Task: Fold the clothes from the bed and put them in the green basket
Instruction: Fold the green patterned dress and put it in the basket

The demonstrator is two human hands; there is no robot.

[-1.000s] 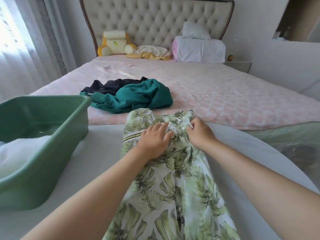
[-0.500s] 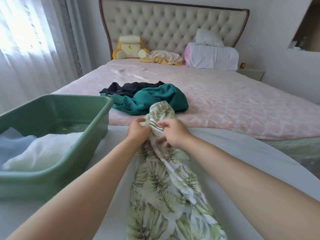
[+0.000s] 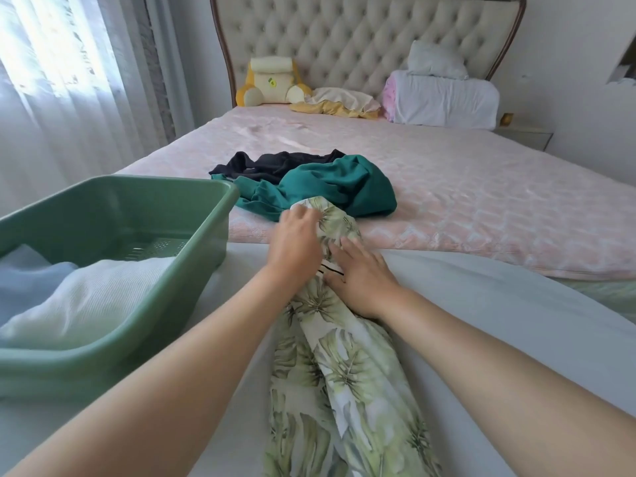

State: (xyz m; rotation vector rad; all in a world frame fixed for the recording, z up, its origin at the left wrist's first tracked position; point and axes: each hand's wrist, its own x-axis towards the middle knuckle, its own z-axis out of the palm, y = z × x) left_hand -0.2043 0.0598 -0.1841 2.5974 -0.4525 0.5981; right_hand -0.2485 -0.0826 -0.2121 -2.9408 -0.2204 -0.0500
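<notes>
Bright, soft daylight comes through the sheer curtain, which is blown out white. Walls far from the curtain go grey. Shadows faint, soft-edged. Left hand motion-blurred at the fingers. Wide-angle distortion: headboard bows, frame edges stretch.

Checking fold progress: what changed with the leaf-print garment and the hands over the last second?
The leaf-print garment, spread wide before, has been gathered into a narrow strip. The right hand released its grip and now lies flat on it. The left hand reached forward over the top end, but its grip is blurred. The teal garment, black garment and green basket stayed put.
</notes>
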